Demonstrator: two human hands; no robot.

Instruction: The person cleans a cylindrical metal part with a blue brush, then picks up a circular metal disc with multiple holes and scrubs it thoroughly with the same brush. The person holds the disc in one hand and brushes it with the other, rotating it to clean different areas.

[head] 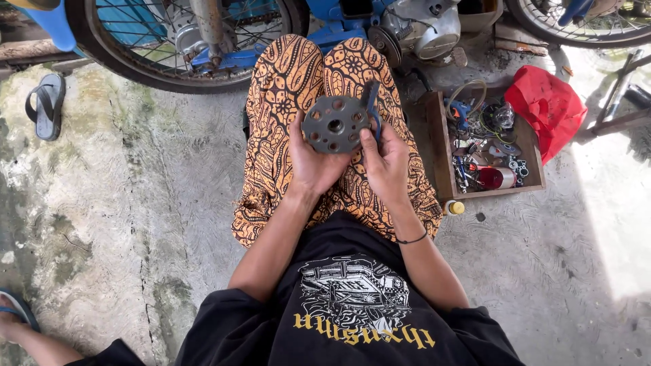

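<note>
Both hands, L (313,159) & R (385,163), grip closed on metal disc (336,125) over stained concrete floor (122,203), motorbike wheel (183,41) ahead.

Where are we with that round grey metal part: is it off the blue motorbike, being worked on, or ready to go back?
Done: the round grey metal disc with holes is off the blue motorbike, held over the lap. In hand: the left hand cradles it while the right hand holds a dark tool against its rim. Left: it is not back on the bike; the wooden tray of small parts sits alongside.
</note>
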